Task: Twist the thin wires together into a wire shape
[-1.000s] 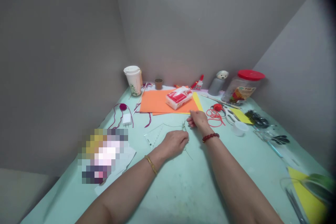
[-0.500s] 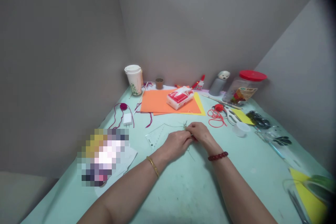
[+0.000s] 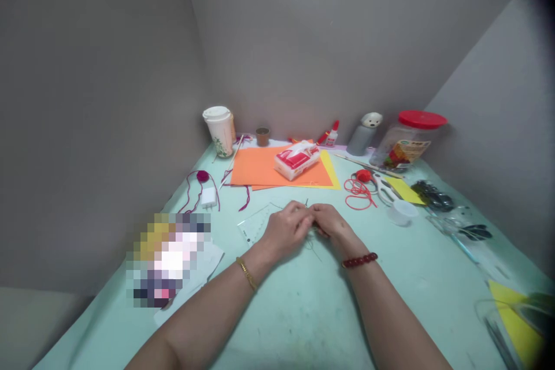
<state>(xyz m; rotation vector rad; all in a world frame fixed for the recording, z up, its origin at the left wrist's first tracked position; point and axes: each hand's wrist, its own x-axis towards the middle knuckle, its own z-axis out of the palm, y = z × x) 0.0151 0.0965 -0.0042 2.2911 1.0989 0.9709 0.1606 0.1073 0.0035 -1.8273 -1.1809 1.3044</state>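
Over the middle of the table, my left hand (image 3: pixel 286 230) and my right hand (image 3: pixel 328 221) meet at the fingertips. Both are closed, pinching a small bundle of thin green thread mostly covered by the fingers. A dark tip sticks up between the hands. Loose loops of the thin green thread (image 3: pixel 310 243) hang below onto the table. Another strand runs left toward a clear set square (image 3: pixel 254 225), which lies flat beside my left hand and is partly covered by it.
Beyond my hands lie orange paper (image 3: pixel 251 167) and a tissue pack (image 3: pixel 297 161). Red cord (image 3: pixel 359 193), scissors (image 3: pixel 384 189) and a clear cup (image 3: pixel 402 213) lie to the right. A red-lidded jar (image 3: pixel 403 141) and a white cup (image 3: pixel 219 133) stand farther back. A charger (image 3: pixel 208 198) is left.
My left hand has shifted its fingers up and over the thread bundle, covering more of it. My right hand stays at nearly the same spot. The view has turned slightly.
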